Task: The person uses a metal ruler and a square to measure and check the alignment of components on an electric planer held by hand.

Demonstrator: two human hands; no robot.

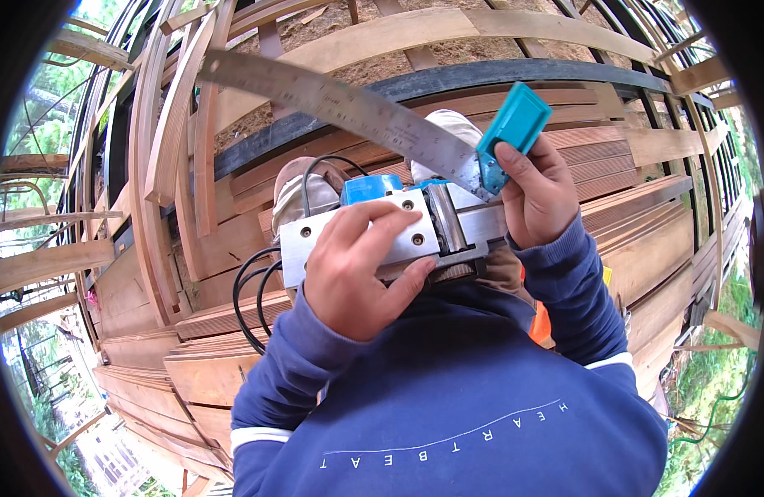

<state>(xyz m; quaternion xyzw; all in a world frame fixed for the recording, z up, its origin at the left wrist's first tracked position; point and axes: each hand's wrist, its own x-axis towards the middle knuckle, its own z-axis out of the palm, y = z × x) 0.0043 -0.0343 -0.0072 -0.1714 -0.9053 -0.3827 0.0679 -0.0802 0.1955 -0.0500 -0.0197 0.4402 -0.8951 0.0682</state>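
Note:
An upturned electric planer (415, 236) with a blue body and a flat grey metal sole rests on my lap, its cutter drum showing mid-sole. My left hand (357, 269) lies over the left part of the sole and grips its near edge. My right hand (539, 190) holds a try square by its teal stock (512, 128). The square's long steel ruled blade (340, 103) slants up to the left above the planer. A black power cord (253, 290) loops from the planer's left side.
I sit on a deck of wooden planks (647, 240). Curved wooden slats (171, 141) stand at the left. A black beam (481, 79) crosses behind, with bare earth beyond. My two light shoes (303, 190) show past the planer. Greenery lies at both rims.

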